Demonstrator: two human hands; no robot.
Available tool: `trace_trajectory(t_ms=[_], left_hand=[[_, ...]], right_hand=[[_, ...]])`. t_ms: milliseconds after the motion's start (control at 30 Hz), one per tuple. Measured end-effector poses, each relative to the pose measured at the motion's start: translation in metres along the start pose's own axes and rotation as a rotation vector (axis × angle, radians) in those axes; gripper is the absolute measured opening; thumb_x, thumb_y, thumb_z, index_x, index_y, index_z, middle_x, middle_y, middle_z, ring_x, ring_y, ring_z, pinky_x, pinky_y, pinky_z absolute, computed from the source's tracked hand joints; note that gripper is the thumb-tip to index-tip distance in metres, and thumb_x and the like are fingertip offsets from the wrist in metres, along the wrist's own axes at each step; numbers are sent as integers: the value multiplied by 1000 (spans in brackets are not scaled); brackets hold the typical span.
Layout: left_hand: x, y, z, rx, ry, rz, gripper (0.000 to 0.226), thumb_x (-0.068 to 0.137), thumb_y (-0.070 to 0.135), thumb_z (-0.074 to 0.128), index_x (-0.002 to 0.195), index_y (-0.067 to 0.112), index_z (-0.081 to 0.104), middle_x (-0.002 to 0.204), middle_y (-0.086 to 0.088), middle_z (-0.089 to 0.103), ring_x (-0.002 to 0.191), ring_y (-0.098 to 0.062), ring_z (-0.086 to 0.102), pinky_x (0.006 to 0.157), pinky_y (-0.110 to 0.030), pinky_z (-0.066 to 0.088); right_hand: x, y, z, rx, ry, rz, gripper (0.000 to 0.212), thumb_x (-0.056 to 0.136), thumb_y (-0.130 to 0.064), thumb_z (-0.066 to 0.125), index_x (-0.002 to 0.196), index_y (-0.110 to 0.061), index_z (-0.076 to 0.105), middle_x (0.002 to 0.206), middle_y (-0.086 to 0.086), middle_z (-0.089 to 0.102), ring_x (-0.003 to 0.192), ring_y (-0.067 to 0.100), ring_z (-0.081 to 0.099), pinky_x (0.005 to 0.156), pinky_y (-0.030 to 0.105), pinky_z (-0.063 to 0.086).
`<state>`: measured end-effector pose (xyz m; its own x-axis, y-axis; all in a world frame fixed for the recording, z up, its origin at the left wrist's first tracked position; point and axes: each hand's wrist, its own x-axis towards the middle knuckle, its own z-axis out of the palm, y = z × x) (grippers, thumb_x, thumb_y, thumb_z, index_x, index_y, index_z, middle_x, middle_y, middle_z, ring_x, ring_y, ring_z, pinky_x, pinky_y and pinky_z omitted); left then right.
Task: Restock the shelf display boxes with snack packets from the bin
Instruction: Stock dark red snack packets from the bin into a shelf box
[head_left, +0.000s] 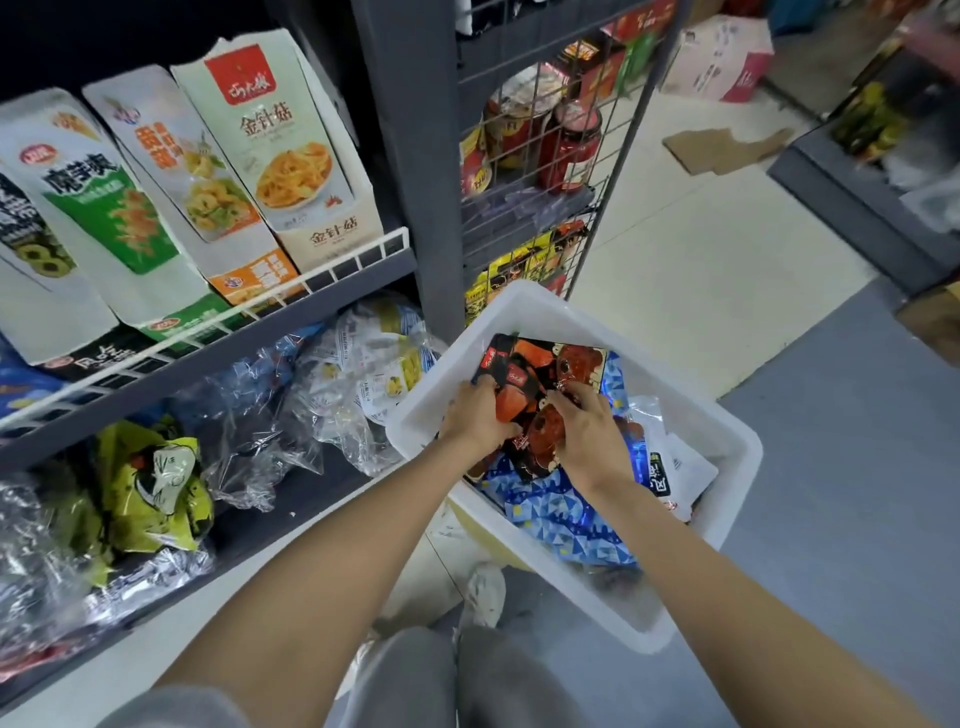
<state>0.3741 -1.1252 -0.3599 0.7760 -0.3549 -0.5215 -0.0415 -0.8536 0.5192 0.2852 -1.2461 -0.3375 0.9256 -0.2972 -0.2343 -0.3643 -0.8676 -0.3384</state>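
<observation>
Both hands worked together inside the white bin (524, 312) at five o'clock: the left hand (480, 413) and right hand (589, 428) each clutched the orange-black snack packets (540, 371) (probably gathering a bundle), display boxes (291, 156) waiting at ten o'clock.

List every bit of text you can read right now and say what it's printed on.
"金针菇": cream display box, on its tall back panel and again on its low front lip.
"魔芋爽": green and white display box.
Red logo atop the cream box, the orange display box, the red and black packets both hands grip, jar labels: too blurred.
</observation>
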Motion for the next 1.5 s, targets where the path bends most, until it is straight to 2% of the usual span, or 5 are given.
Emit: trace_trajectory(t_ms=[133, 467, 800, 1067, 1500], left_hand=[[4, -9, -11, -7, -105, 65, 103, 59, 43, 85, 141, 13, 29, 136, -7, 44, 126, -27, 43, 102, -38, 40], [-3, -15, 2, 2, -72, 142, 52, 74, 29, 72, 117, 8, 52, 109, -13, 60, 102, -31, 58, 88, -44, 48], [-24, -10, -11, 11, 77, 91, 109, 63, 58, 77, 146, 21, 18, 138, -10, 37, 128, -34, 33, 106, -46, 32], [-27, -11, -27, -359, 232, 45, 43, 85, 40, 63, 112, 7, 58, 105, -9, 66, 101, -27, 61, 79, -32, 45], [-81, -42, -128, -611, 485, 114, 48, 97, 34, 45, 140, 12, 39, 138, 5, 44, 128, -17, 42, 110, -33, 29]], right_hand=[[6, -4, 4, -2, -67, -15, 59, 84, 9, 51, 140, -7, 40, 144, 6, 36, 133, 22, 32, 106, 26, 34], [3, -10, 6, 47, 17, 35, 45, 87, -5, 61, 130, -5, 48, 131, 8, 43, 121, 24, 45, 103, 29, 39], [5, 7, -17, 244, -1, 301, 35, 86, 3, 56, 119, -7, 53, 112, 13, 59, 94, 31, 62, 83, 39, 51], [-1, 11, -42, 559, 19, 333, 19, 88, 2, 51, 105, -4, 46, 77, 4, 52, 60, 13, 46, 50, 25, 31], [-2, -78, -86, 1371, -219, 69, 71, 76, 23, 50, 122, -32, 48, 106, 1, 68, 89, 20, 67, 73, 34, 56]])
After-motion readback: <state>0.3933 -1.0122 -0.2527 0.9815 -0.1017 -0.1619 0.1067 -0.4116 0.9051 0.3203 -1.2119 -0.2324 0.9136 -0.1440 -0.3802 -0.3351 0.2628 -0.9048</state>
